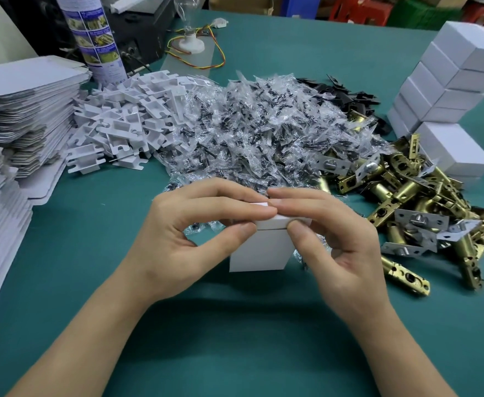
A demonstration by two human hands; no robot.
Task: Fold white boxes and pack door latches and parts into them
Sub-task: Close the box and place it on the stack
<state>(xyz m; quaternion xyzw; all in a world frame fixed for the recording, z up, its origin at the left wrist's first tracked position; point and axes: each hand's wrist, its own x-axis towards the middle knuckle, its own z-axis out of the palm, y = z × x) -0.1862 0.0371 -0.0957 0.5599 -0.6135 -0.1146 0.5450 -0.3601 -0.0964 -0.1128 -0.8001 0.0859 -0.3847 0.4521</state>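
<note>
A small white box [259, 247] stands on the green tabletop [235, 325], right in the middle, near the person. It is plain white card with sharp, neat edges. Its top flap is folded down, and a thin dark line shows where the flap meets the front wall.

The left hand [189, 239] pinches the top left corner of the box, thumb in front and fingers on top. The right hand [332, 242] pinches the top right corner the same way. Both hands are closed on the box.

Behind the box lies a big heap of clear little bags [258, 133] with dark bits inside. Gold door latches [412, 202] are piled on the right. Finished white boxes [450, 78] are stacked far right. Flat box cards [20, 110] sit stacked on the left.
</note>
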